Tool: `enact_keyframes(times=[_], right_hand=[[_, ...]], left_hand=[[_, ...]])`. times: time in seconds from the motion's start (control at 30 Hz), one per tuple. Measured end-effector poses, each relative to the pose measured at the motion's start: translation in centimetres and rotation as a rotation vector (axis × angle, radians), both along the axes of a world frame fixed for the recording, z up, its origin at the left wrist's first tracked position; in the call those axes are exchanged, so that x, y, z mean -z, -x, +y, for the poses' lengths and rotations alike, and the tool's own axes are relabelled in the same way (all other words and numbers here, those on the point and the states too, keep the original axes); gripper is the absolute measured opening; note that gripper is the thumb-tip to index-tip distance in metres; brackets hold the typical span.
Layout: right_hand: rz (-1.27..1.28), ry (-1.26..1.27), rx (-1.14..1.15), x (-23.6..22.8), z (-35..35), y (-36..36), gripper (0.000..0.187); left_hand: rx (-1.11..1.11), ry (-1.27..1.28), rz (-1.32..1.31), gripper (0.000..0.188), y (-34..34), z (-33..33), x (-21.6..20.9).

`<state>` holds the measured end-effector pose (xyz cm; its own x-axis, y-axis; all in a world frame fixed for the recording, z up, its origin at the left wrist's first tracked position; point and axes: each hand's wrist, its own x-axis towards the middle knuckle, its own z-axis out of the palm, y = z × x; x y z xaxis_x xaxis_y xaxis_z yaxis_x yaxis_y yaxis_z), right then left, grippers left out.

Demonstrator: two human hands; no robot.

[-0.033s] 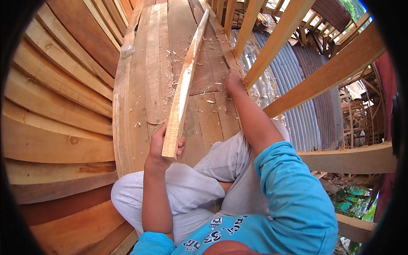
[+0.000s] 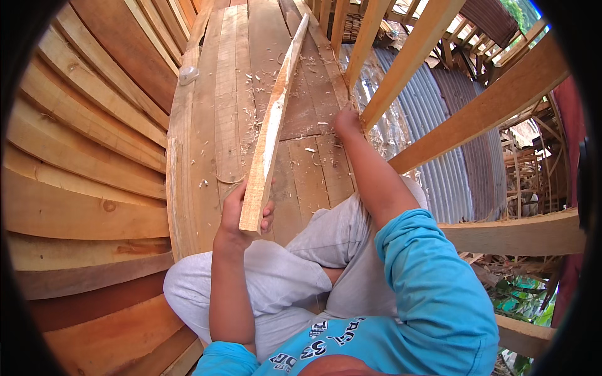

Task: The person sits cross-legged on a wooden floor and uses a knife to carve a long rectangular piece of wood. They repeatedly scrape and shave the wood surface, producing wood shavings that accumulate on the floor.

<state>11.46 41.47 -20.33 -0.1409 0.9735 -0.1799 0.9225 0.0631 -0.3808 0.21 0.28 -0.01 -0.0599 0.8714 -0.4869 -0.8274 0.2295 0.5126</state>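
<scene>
My left hand (image 2: 233,216) is wrapped from below and beside the near end of a long squared wooden bar (image 2: 256,188). The bar stretches away from me over the plank floor, and a bright sunlit patch runs along its upper face. Out at the right edge of the floor, my right hand (image 2: 347,122) is closed beside the foot of an upright wooden post (image 2: 376,103). What it grips, if anything, is too hidden to name. My crossed legs (image 2: 276,279) in grey trousers lie just under the bar's near end.
Wood shavings (image 2: 310,150) are scattered over the plank floor (image 2: 226,138). Leaning boards (image 2: 81,200) line the left side. A small clear plastic object (image 2: 187,76) sits near them. Beyond the slatted railing (image 2: 476,119) on the right lie corrugated metal sheets (image 2: 433,131).
My right hand has shifted slightly at the floor's edge. A thin dark piece that stuck out beyond its fingers no longer shows. My left hand and the bar stay put.
</scene>
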Motion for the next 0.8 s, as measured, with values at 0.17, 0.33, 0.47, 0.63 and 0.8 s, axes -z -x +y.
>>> enact_keyframes(times=[0.17, 0.33, 0.47, 0.63, 0.8], right_hand=[[-0.195, -0.302, -0.582, -5.7, -6.6, 1.9, 0.072], [0.027, -0.417, -0.994, -3.3, -7.6, 3.3, 0.071], [-0.055, -0.003, -0.710, -7.2, -8.2, 2.7, 0.064], [-0.029, -0.192, -0.208, -7.6, -7.7, 0.8, 0.052], [-0.155, 0.004, -0.716, -11.3, -11.9, 4.0, 0.047]], left_hand=[[-0.035, 0.033, 0.034, 0.055, 0.4, -0.9, -0.1], [0.007, 0.007, 0.031, 0.054, 0.4, -0.1, -0.1], [-0.021, 0.045, 0.058, 0.053, 0.7, -0.9, -0.2], [-0.017, 0.068, 0.045, 0.052, 0.2, -0.7, -0.1], [-0.010, 0.051, 0.074, 0.051, 0.6, -0.9, -0.2]])
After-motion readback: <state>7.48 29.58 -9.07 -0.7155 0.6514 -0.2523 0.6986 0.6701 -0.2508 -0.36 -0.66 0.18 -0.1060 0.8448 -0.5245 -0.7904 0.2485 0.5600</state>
